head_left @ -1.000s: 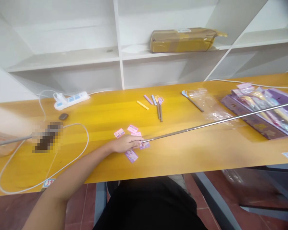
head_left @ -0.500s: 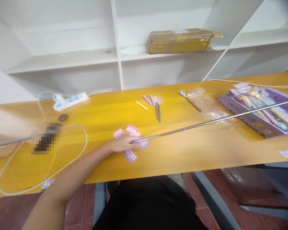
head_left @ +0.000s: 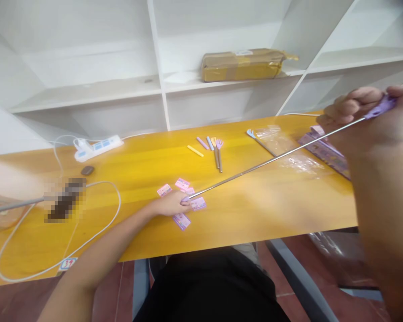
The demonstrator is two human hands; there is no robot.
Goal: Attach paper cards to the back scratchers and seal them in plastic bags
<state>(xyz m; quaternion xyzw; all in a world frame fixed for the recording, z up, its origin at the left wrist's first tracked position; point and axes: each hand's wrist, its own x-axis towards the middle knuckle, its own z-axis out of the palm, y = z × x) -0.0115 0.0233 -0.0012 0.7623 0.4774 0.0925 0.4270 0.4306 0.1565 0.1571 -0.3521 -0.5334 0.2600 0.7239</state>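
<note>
We see the left hand [head_left: 172,202] low over the left part of the table [head_left: 282,210], its fingers closed around the purple end of a telescopic metal rod [head_left: 242,173]. The right hand [head_left: 372,114], raised at the far right, is curled into a loose fist around a purple piece at the rod's other end. The rod spans the gap between our two hands, extended and straight; its long axis runs from the left hand up toward the right and far side, crossing in front of a purple box [head_left: 322,152]. Small printed cards [head_left: 198,204] lie around the left hand. Farther back, to the right of that hand, we have a yellow claw-headed stick [head_left: 216,154] and a purple claw-headed stick [head_left: 220,156] side by side, with a blue claw-headed stick [head_left: 262,143] well apart on their right.
</note>
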